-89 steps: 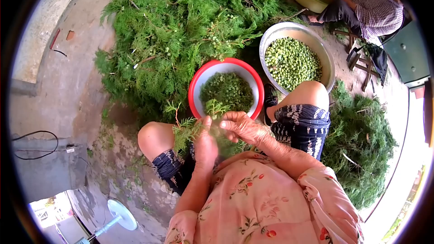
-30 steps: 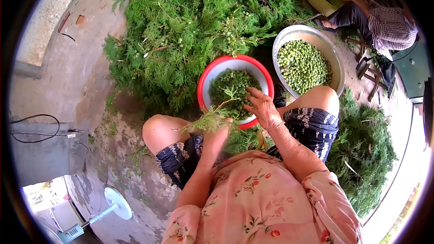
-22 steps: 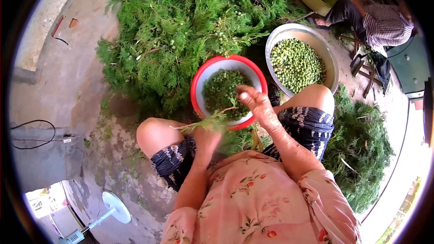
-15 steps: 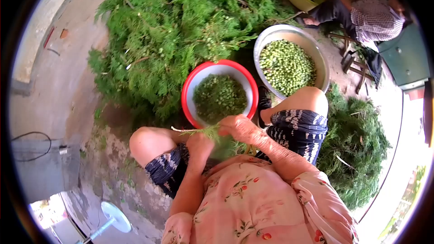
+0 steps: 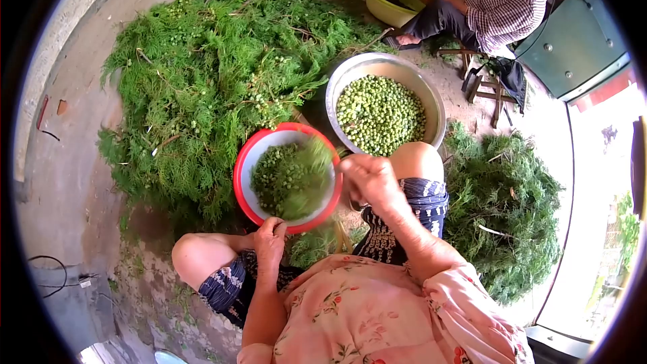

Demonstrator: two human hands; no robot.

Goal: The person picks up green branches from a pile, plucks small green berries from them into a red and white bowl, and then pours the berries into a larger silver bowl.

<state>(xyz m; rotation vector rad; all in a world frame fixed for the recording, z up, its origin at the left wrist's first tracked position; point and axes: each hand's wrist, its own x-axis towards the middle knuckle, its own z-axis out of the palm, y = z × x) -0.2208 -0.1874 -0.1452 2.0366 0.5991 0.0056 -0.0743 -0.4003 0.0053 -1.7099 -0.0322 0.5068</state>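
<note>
A red-rimmed basin (image 5: 241, 192) stands between my knees, with green berries and leafy bits (image 5: 273, 178) in it. My left hand (image 5: 271, 237) is pinched at the basin's near rim, on the end of a leafy sprig (image 5: 311, 175). The sprig is smeared by motion over the basin's right half. At the right rim, my right hand (image 5: 372, 176) has its fingers curled in; what they hold, if anything, is hidden. Just beyond it stands a large metal basin (image 5: 435, 111) with many pale green berries (image 5: 381, 114).
A big heap of leafy branches (image 5: 195, 94) lies at left and ahead. Another leafy pile (image 5: 509, 216) is on the right. A seated person in a checked shirt (image 5: 502, 13) works by a yellow tub (image 5: 384, 10). A wooden stool (image 5: 495, 91) stands nearby.
The view has shifted, bringing more of the seated person into sight. My hands have moved forward to the red-rimmed basin and farther apart, and the sprig now swings over it.
</note>
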